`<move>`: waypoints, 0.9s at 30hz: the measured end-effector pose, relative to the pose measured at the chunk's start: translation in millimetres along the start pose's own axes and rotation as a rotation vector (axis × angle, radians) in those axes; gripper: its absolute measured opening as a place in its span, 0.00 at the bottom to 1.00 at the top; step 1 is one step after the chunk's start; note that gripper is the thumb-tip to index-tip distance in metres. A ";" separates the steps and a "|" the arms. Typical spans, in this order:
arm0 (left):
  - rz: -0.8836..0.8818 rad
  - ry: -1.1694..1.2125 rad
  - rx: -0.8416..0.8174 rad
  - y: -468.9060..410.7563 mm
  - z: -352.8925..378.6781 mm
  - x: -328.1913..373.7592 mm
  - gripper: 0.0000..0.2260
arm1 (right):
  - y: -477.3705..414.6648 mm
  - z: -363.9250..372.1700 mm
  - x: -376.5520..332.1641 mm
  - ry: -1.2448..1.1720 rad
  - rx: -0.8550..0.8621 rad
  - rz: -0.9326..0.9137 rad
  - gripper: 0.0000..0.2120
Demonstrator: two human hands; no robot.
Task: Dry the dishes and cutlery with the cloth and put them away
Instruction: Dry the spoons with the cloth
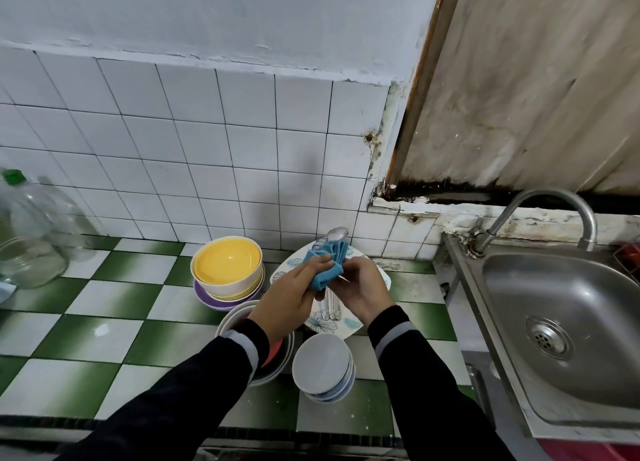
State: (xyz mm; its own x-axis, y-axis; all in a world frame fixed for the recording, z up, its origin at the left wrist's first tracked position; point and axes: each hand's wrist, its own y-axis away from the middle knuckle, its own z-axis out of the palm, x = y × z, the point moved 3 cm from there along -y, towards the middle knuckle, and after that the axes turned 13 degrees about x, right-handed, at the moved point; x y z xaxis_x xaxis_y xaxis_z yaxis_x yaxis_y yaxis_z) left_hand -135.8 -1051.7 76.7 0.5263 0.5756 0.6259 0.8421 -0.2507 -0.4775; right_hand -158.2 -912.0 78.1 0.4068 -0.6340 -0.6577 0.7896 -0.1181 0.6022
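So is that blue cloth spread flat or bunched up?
Bunched: the blue cloth is gathered in pleats around a silver metal spoon, whose bowl sticks out above.

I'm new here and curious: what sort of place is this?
Probably a home kitchen: a steel sink with a tap, a tiled counter holding stacked bowls, and a spoon being dried with a cloth.

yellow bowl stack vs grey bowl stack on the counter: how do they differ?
The yellow bowl stack is yellow inside with cream sides; the grey bowl stack is pale grey-white all over. The yellow bowl stack sits on a purple plate close to the tiled wall; the grey bowl stack stands straight on the counter, nearer the person. Shared: both are nested stacks of round bowls.
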 end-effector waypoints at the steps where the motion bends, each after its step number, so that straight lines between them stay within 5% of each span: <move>1: 0.029 -0.007 -0.010 1.0 -0.3 -1.7 0.22 | -1.7 -0.2 -2.0 0.012 0.013 -0.001 0.11; 8: 0.389 -0.276 -0.028 11.0 -0.3 -12.8 0.21 | -5.7 4.3 -11.2 0.135 0.087 -0.087 0.09; 11: 0.435 -0.328 -0.061 17.4 -0.2 -17.6 0.29 | -7.9 6.8 -9.1 0.222 0.092 -0.135 0.09; 17: 0.460 -0.330 -0.133 31.1 -7.0 -35.4 0.28 | -14.3 5.3 -10.6 0.379 0.134 -0.313 0.06; 21: -0.054 -0.019 -0.100 38.5 -19.8 -54.8 0.20 | -8.4 3.1 -24.0 0.475 0.123 -0.522 0.07; 27: -0.807 0.404 0.172 8.2 -24.9 -67.9 0.09 | 5.5 18.1 -6.8 0.696 -0.159 -0.656 0.10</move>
State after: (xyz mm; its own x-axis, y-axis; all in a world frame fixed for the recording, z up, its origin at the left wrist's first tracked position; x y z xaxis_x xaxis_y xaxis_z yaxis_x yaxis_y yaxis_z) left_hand -161.7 -1112.2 45.7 -0.1855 0.2019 0.9617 0.9597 0.2474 0.1332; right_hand -164.9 -922.2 94.1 0.0043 0.1216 -0.9926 0.9886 -0.1497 -0.0141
